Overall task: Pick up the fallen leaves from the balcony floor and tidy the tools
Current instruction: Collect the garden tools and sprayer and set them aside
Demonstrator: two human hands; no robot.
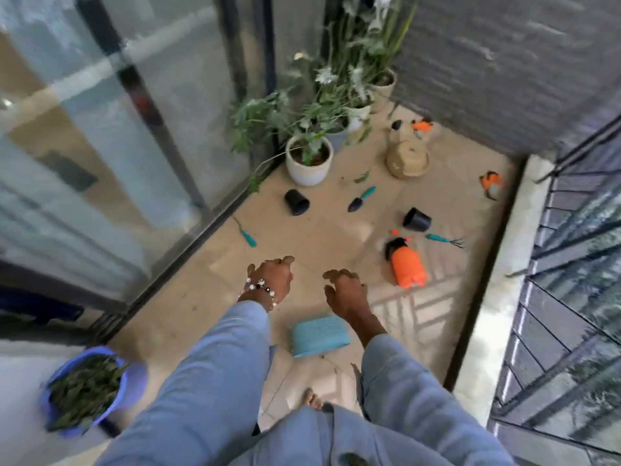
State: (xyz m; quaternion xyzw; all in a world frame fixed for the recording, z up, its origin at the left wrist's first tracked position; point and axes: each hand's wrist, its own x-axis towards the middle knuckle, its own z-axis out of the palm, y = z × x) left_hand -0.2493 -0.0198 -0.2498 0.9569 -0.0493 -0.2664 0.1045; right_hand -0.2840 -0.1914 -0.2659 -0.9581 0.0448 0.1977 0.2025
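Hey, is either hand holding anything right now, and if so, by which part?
Nothing is held. The left hand and the right hand both hang above the balcony floor with fingers loosely curled, and no leaf or tool shows between them.

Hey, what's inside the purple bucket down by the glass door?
The purple bucket is heaped nearly to its rim with dark green leaves. The pile hides whatever lies beneath it and the bucket's bottom.
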